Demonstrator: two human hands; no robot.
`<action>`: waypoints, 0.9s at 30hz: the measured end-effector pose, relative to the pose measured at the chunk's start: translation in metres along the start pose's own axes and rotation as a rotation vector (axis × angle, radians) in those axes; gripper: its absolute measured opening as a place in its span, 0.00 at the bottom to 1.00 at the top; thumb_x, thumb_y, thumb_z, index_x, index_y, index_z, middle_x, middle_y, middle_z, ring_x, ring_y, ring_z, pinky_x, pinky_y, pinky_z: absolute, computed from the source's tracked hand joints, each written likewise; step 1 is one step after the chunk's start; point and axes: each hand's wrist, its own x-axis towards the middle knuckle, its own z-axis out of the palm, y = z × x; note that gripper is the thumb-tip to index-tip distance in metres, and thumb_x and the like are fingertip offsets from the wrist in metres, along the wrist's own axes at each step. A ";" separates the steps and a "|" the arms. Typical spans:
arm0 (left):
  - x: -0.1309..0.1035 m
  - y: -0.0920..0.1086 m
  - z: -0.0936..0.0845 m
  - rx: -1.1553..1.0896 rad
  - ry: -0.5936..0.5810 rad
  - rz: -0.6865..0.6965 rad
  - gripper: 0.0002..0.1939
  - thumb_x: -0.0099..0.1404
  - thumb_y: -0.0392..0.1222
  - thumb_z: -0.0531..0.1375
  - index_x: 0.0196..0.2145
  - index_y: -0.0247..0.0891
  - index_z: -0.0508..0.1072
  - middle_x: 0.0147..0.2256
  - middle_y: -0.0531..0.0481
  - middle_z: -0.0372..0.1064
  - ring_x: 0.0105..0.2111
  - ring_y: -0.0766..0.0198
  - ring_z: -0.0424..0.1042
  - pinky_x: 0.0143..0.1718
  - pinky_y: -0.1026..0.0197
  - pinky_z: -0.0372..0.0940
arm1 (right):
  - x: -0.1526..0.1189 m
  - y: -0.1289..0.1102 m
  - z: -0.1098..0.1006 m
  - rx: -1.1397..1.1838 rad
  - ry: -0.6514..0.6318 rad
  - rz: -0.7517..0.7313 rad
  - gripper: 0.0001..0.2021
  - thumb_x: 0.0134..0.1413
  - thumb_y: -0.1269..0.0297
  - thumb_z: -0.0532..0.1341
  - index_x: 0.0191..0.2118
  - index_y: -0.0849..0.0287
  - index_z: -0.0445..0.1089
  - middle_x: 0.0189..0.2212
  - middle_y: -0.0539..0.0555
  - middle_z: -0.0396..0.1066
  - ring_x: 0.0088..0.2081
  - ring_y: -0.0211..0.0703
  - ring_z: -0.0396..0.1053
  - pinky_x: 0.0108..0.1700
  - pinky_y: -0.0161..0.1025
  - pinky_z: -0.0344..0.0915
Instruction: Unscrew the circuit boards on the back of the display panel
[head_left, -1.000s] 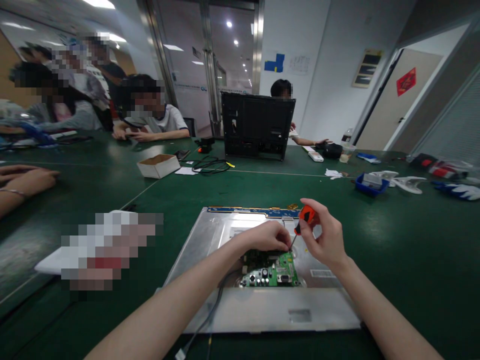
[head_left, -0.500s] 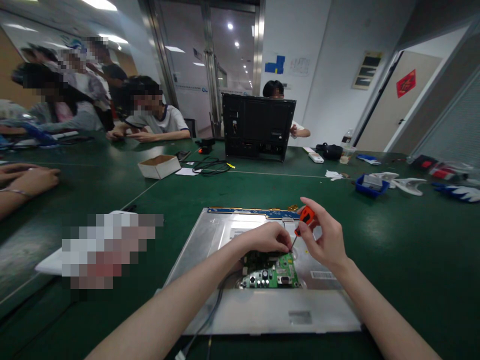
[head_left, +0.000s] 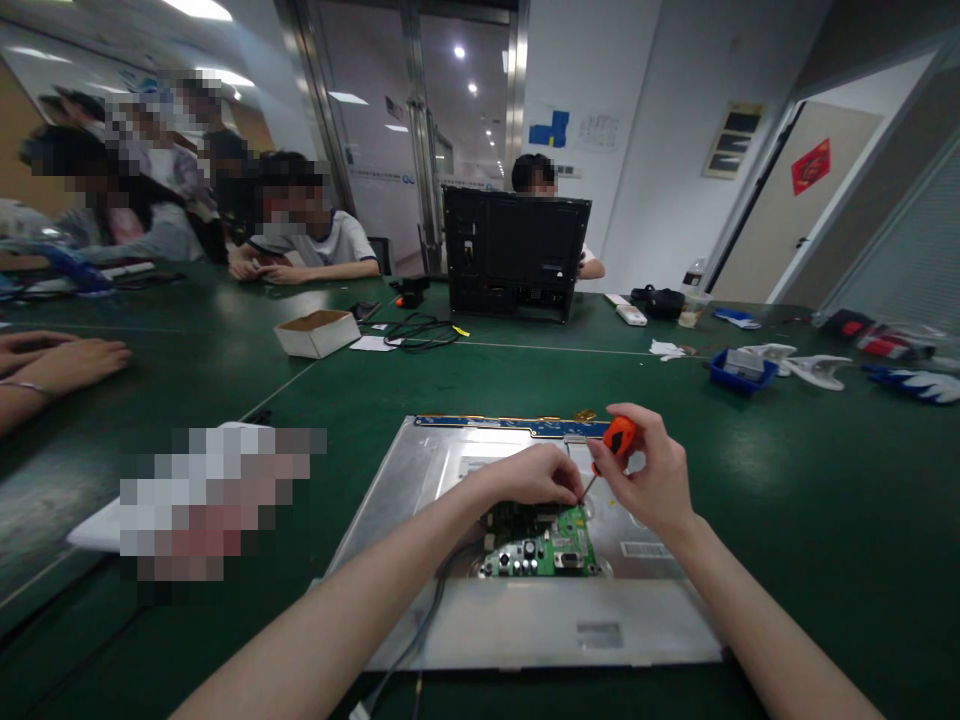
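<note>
A silver metal panel (head_left: 525,625) lies flat on the green table, with a green circuit board (head_left: 559,545) on it and a blue strip (head_left: 480,425) along its far edge. My right hand (head_left: 652,470) grips the orange handle of a screwdriver (head_left: 619,438), whose shaft slants down left to the board's upper corner. Beside that tip, my left hand (head_left: 540,475) has its fingers pinched together at the board; what they hold, if anything, is hidden. Grey cables (head_left: 431,625) run from under my left forearm over the panel's near edge.
Beyond the panel are an open white box (head_left: 318,334), black cables (head_left: 424,332) and an upright black monitor (head_left: 517,250). A blue tray (head_left: 742,372) lies at right. A blurred white object (head_left: 97,525) and another person's hands (head_left: 67,362) are at left. People sit behind.
My right hand has shifted slightly right, its fingers placed differently around the handle, and the screwdriver leans a little more to the right. My left hand has stayed in place.
</note>
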 end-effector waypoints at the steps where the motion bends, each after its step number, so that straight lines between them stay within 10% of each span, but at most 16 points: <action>1: 0.000 0.000 0.000 0.000 -0.001 0.000 0.05 0.57 0.29 0.63 0.28 0.33 0.79 0.24 0.55 0.71 0.27 0.66 0.68 0.35 0.66 0.62 | 0.000 0.000 0.000 0.005 -0.011 -0.002 0.13 0.63 0.59 0.61 0.50 0.56 0.64 0.24 0.44 0.66 0.17 0.32 0.63 0.20 0.29 0.62; 27: 0.001 0.001 -0.001 0.009 0.004 0.010 0.04 0.57 0.30 0.63 0.28 0.34 0.78 0.24 0.55 0.71 0.27 0.67 0.67 0.33 0.67 0.61 | 0.000 -0.001 -0.002 0.113 -0.065 0.017 0.17 0.65 0.67 0.55 0.58 0.54 0.63 0.32 0.49 0.71 0.23 0.35 0.68 0.25 0.32 0.68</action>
